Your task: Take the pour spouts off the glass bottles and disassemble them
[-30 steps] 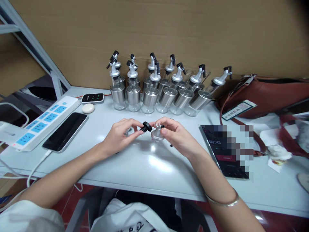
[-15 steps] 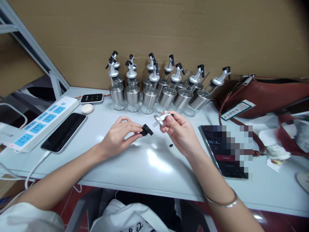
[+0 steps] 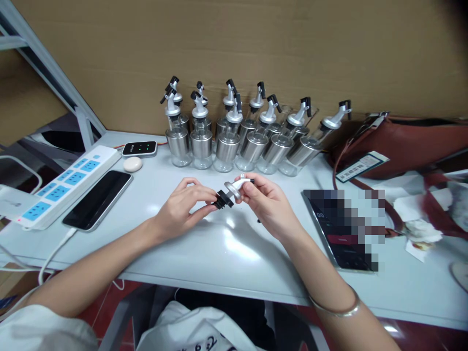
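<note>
Over the middle of the table, my left hand (image 3: pixel 183 207) pinches a black ribbed stopper (image 3: pixel 224 199) between thumb and fingers. My right hand (image 3: pixel 268 202) grips a silver pourer spout (image 3: pixel 236 187) by its neck, its round flange tilted toward the stopper. The pourer's narrow stem reaches the stopper's wide end, and the two parts are in line; how deep the stem sits I cannot tell. A tiny black piece (image 3: pixel 259 221) lies on the table, partly hidden behind my right hand.
Several glass-and-steel bottles (image 3: pixel 225 146) with pourers stand along the back. At left are a power strip (image 3: pixel 73 185), a phone (image 3: pixel 98 200), a white round case (image 3: pixel 132 164) and a small black device (image 3: pixel 139 148). A tablet-like phone (image 3: pixel 340 234) and brown bag (image 3: pixel 413 146) lie right.
My right hand has moved left and slightly down, bringing the pourer's stem from apart to meeting the black stopper. My left hand has barely moved.
</note>
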### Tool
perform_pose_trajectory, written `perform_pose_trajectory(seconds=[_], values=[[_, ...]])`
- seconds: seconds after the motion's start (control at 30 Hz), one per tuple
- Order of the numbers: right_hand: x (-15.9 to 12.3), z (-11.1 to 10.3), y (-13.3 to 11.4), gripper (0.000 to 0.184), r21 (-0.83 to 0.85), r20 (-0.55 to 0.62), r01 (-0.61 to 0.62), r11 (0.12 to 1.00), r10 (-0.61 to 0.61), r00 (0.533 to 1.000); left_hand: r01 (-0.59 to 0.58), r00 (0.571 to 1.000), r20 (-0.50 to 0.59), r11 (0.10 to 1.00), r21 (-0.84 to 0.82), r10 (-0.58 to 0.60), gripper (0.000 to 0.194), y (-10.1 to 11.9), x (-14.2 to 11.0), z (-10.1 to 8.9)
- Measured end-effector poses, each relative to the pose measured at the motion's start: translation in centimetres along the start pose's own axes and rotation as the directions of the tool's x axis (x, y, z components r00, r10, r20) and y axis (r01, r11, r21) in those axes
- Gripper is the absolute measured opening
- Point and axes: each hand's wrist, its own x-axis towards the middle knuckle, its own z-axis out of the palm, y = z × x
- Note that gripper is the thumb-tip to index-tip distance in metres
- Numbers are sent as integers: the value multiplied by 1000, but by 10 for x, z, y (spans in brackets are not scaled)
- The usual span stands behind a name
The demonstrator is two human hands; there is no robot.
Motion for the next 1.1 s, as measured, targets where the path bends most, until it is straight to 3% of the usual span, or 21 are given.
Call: perform_pose_trajectory(seconds=[0.2, 0.47, 0.67, 0.9, 1.0, 1.1], values=[[0, 0, 1, 26, 43, 6, -1, 999, 1, 1000, -20, 1000, -23, 1000, 6, 21, 12, 2, 1, -1], [-1, 2, 4, 25, 43, 24, -8, 999, 7, 1000, 35, 999, 4, 999, -7, -35, 9, 3, 2, -3], [-1, 5, 5, 26, 1, -18, -8, 1000, 8, 1000, 68, 993, 97, 997, -42, -63, 43, 0, -1, -2], [0, 6, 4, 25, -142, 48, 12, 990, -5, 999, 19, 987, 157, 999, 37, -25, 49, -2, -1, 1], [-3, 9, 4, 21, -344, 57, 110, 932, -96, 994, 56, 986, 154, 996, 66, -66, 48, -3, 0, 1], [-7, 12, 5, 14, -604, 99, 308, 735, -315, 944, 98, 986, 125, 991, 87, -109, 44, -2, 1, 1]])
